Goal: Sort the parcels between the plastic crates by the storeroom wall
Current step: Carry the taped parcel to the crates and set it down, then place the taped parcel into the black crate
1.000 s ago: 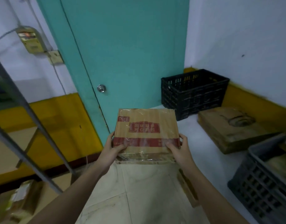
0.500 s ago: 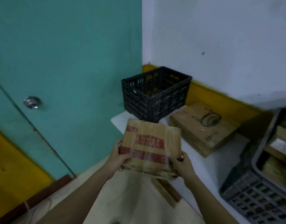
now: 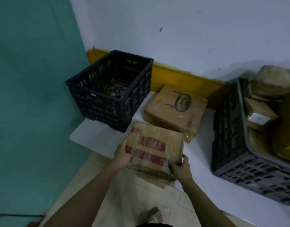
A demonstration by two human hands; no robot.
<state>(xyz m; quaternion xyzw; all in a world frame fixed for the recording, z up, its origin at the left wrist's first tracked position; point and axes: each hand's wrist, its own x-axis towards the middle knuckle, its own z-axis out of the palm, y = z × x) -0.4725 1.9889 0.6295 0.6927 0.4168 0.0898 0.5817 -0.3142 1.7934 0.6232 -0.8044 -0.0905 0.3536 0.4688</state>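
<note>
A flat cardboard parcel with red print (image 3: pixel 154 145) is held low over the edge of a white floor sheet (image 3: pixel 98 135). My left hand (image 3: pixel 123 154) grips its left edge and my right hand (image 3: pixel 180 167) grips its near right corner. A black plastic crate (image 3: pixel 108 94) stands by the wall at the left, with nothing plainly visible inside. A grey crate (image 3: pixel 249 167) at the right holds several parcels (image 3: pixel 258 115). Another flat parcel with a drawn mark (image 3: pixel 175 110) lies on the sheet between the two crates.
A teal door (image 3: pixel 34 95) fills the left side. The white wall with a yellow base strip (image 3: pixel 181 76) runs behind the crates. A piece of cardboard (image 3: pixel 157 179) lies on the tiled floor under the held parcel. My foot (image 3: pixel 154 215) shows at the bottom.
The view has swung right and down toward the crates. Both hands have carried the parcel down and forward, close to the white sheet and the parcel lying there.
</note>
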